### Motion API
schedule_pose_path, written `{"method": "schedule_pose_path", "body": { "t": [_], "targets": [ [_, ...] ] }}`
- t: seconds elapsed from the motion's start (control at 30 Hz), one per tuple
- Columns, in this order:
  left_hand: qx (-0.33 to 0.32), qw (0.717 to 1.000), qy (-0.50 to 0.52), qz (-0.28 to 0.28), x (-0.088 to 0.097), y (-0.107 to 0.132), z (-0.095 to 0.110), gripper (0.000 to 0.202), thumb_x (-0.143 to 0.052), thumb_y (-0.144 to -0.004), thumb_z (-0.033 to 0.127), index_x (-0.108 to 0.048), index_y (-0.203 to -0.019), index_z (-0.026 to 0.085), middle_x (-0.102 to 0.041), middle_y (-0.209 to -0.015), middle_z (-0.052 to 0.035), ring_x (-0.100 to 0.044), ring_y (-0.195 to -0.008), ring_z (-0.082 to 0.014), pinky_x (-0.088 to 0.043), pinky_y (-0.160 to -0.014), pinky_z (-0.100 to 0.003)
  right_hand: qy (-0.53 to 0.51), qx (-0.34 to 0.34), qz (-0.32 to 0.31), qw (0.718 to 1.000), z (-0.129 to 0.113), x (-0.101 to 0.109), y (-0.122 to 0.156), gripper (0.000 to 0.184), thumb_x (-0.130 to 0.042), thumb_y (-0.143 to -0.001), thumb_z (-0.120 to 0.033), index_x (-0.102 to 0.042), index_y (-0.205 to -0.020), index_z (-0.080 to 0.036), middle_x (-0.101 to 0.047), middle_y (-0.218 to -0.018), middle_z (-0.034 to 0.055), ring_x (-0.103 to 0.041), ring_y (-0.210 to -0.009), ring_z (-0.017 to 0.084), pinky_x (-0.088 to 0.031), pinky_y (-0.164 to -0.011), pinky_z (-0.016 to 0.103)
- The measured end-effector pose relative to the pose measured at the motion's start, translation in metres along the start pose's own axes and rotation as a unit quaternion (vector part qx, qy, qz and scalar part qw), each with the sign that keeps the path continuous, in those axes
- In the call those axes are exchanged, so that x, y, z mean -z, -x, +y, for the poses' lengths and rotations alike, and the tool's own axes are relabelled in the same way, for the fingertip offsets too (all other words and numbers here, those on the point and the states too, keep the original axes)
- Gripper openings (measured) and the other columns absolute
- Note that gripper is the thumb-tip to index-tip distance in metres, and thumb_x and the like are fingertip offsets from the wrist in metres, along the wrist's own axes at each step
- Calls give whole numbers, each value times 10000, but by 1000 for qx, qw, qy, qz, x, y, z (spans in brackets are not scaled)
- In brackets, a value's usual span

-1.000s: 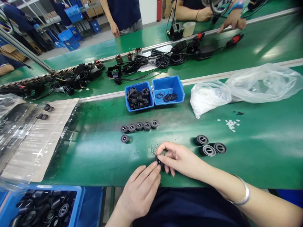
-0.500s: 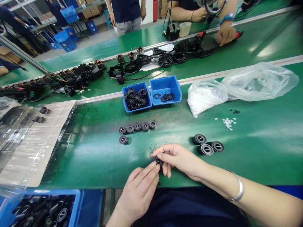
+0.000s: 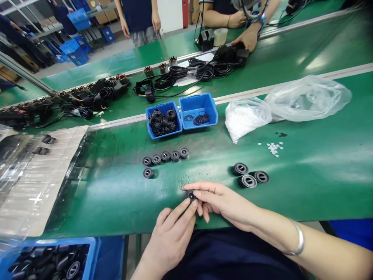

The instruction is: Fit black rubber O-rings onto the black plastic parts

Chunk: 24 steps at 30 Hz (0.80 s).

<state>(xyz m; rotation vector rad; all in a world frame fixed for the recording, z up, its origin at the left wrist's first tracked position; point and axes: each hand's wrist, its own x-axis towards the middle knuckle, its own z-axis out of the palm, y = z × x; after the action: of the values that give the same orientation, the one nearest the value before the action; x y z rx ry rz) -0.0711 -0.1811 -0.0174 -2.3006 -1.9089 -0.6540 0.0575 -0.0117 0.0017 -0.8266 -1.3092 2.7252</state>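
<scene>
Near the front edge of the green work surface, both hands grip one small black round cap, with a slot-like mark on its top. My left hand pinches it from the lower left, fingertips pressed to its near side. My right hand wraps round the right and far side, thumb on the rim. Fingers hide much of the cap; a dark line shows between the left fingers. Beyond the hands stands a row of similar black caps, with a single cap before it. Three larger caps stand to the right.
Two blue bins hold black rubber rings. A plastic bag of white bits lies right, near loose white pieces. A blue crate of black parts stands lower left. Across the table, a co-worker's hand touches black cabled parts.
The view has shifted slightly. The cap has tilted a little between my fingers, still held by both hands. The co-worker's hand has moved left across the cabled parts.
</scene>
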Motion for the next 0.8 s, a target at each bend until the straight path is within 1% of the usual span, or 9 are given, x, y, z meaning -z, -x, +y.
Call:
{"method": "schedule_pose_path", "body": {
  "t": [0.1, 0.17, 0.23, 0.3, 0.37, 0.5, 0.57, 0.7, 0.8],
  "targets": [
    [4, 1000, 2, -11, -3, 0, 1, 350, -423, -939, 57, -646, -1188, 157, -610, -1360, -46, -484, -1310, -181, -243, -1056, -331, 26, -28, -4, 999, -7, 3, -9, 372, -629, -877, -409, -641, -1105, -115, -577, -599, -13, -551, -523, 97, -428, -427, 174],
    [8, 1000, 0, -14, -3, -1, 2, 352, -431, -937, 60, -638, -1202, 164, -602, -1370, -42, -463, -1328, -177, -242, -1056, -330, 39, -33, -2, 999, -9, 3, -13, 347, -631, -872, -403, -651, -1052, -106, -571, -559, -19, -529, -466, 81, -396, -388, 151],
    [17, 1000, -1, -21, -2, -2, 2, 343, -447, -931, 62, -640, -1195, 164, -573, -1402, -31, -410, -1371, -204, -237, -1055, -348, 46, -32, 3, 998, -9, 3, -16, 327, -632, -871, -394, -654, -1016, -103, -576, -544, -21, -506, -422, 65, -372, -369, 138],
    [17, 999, -1, -34, -2, -3, 2, 327, -449, -928, 59, -653, -1165, 156, -534, -1438, -23, -352, -1407, -249, -242, -1044, -375, 41, -30, 10, 999, -8, 3, -16, 314, -638, -870, -388, -652, -1002, -105, -576, -545, -25, -496, -404, 57, -375, -372, 138],
    [15, 999, -4, -38, -1, -5, 3, 318, -440, -935, 63, -661, -1145, 153, -511, -1456, -22, -337, -1415, -271, -253, -1029, -387, 24, -27, 6, 999, -7, 3, -14, 318, -630, -881, -394, -649, -1020, -109, -570, -562, -31, -497, -416, 55, -407, -400, 151],
    [19, 999, -11, -25, -3, -5, 4, 334, -443, -950, 81, -636, -1207, 172, -515, -1451, -16, -374, -1395, -236, -260, -1024, -357, -4, -27, -17, 999, -8, 4, -11, 333, -596, -910, -397, -632, -1095, -122, -571, -599, -29, -525, -461, 68, -466, -466, 185],
    [12, 1000, -6, -23, -3, -4, 3, 353, -434, -948, 68, -622, -1233, 160, -517, -1450, -37, -380, -1394, -227, -269, -1028, -346, -3, -28, -23, 999, -9, 4, -11, 298, -614, -899, -360, -627, -1081, -124, -580, -597, -27, -539, -464, 71, -459, -458, 175],
    [-4, 1000, 11, -5, -3, 0, -1, 385, -378, -929, 13, -629, -1208, 99, -551, -1410, -127, -400, -1389, -229, -293, -1046, -355, 4, -17, -22, 1000, -9, 5, -14, 201, -611, -900, -303, -626, -996, -127, -579, -572, -33, -520, -425, 57, -418, -412, 142],
    [-1, 1000, 15, 3, -4, 2, -2, 403, -372, -917, 2, -630, -1211, 102, -592, -1370, -125, -433, -1366, -214, -280, -1059, -343, -4, -9, -18, 1000, -8, 5, -14, 226, -583, -921, -335, -621, -1004, -128, -600, -611, -13, -553, -463, 78, -461, -427, 169]
  ]
}}
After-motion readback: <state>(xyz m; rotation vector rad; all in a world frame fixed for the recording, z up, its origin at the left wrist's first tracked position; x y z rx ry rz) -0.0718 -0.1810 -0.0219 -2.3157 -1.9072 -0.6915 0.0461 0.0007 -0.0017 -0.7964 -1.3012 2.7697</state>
